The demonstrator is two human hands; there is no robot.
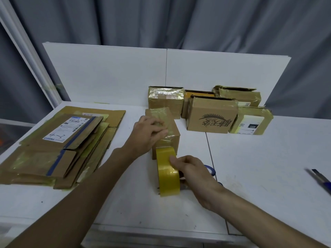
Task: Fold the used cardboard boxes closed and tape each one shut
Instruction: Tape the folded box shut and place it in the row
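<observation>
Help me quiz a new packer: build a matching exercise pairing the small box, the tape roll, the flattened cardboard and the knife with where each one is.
Column 1
1. small brown cardboard box
2. yellow-brown packing tape roll
3. stack of flattened brown cardboard boxes
4. blue-handled utility knife

Column 2
A. far right of the white table
B. under the left hand
C. left side of the table
D. gripped by the right hand

Pairs: 1-B; 2-D; 3-C; 4-A

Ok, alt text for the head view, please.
A person's left hand rests on a small cardboard box while the right hand grips a roll of yellowish tape at its near side. Flattened boxes lie left, several taped boxes stand behind, on a white table.
</observation>
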